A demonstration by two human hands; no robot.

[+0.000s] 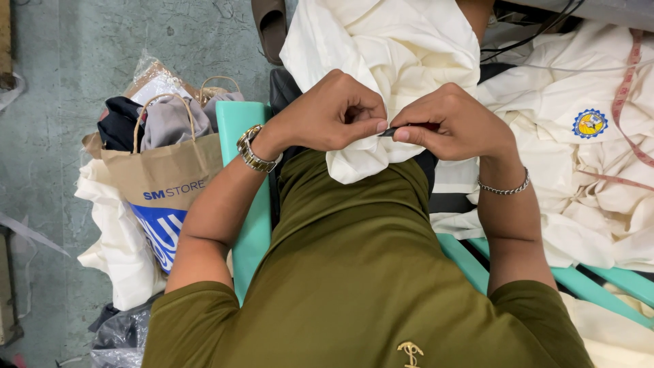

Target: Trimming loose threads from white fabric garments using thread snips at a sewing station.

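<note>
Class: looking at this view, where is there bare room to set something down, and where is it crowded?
Bare grey concrete floor lies left of the brown paper bag. Crowded: cream cloth fills the lap under the left hand and right hand, and heaped cream garments cover the right.

Grey concrete floor: brown paper bag w/ folded clothes stands on it, cream cloth bundle beside. Teal bench carries heaped cream garments, pink measuring tape lying across them.
</note>
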